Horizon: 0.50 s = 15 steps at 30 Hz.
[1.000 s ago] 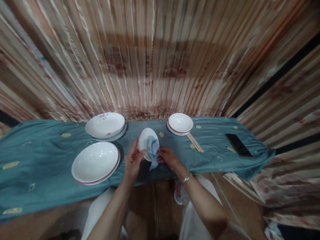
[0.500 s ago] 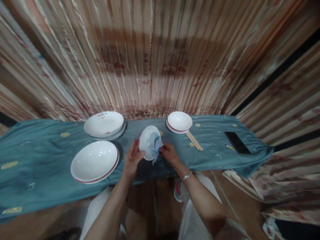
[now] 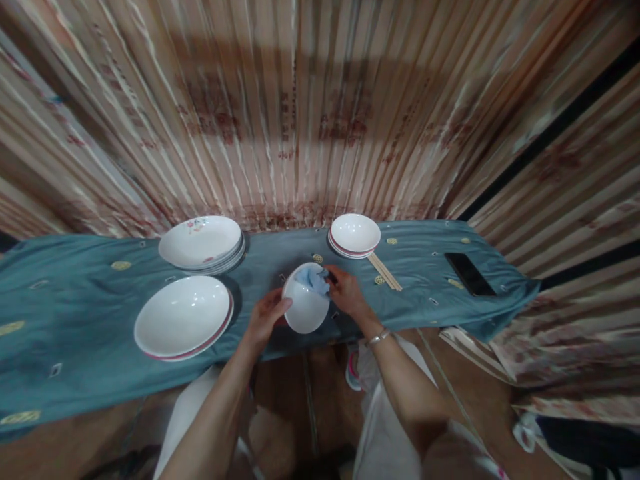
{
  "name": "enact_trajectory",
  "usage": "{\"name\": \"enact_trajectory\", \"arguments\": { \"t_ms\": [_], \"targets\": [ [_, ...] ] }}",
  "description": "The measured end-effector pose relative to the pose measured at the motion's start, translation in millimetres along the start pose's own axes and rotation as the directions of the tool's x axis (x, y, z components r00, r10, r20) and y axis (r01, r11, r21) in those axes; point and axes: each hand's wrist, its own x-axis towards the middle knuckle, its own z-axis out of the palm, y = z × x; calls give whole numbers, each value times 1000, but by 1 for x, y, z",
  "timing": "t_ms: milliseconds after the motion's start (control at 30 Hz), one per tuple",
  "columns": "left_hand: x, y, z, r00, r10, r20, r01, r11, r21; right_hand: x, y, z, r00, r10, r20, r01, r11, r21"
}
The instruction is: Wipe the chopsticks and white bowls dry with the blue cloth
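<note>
A small white bowl is held up over the front part of the table, its inside tilted toward me. My left hand grips its left side, the thumb over the rim and the other fingers partly hidden behind it. My right hand is closed on a light blue cloth, which lies bunched against the bowl's inner upper right side. Behind, to the right, stands a stack of small white bowls with red outer bands. Pale chopsticks lie beside that stack.
On the left a stack of white plates with a floral pattern stands behind large white bowls. A black phone lies toward the right end. A teal patterned cloth covers the table, and a pleated curtain hangs behind it.
The cloth has moved from the bowl's right side up toward its upper rim, with my right hand following. The bowl is tilted differently and sits slightly lower. The whole view has shifted a little.
</note>
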Motion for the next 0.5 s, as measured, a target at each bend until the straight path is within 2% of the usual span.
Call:
{"name": "enact_trajectory", "arguments": {
  "t_ms": [100, 367, 500],
  "targets": [
    [-1, 0, 4, 999, -21, -25, 21, 1000, 2, 1, 2, 2, 1000, 5, -2, -5, 1000, -7],
    [-4, -3, 10, 994, 8, -107, -15, 998, -61, 3, 7, 8, 994, 101, -42, -100, 995, 25],
    [-1, -4, 8, 988, 25, -152, -42, 993, -113, 2, 5, 13, 985, 173, 7, -173, 985, 11]
  ]
}}
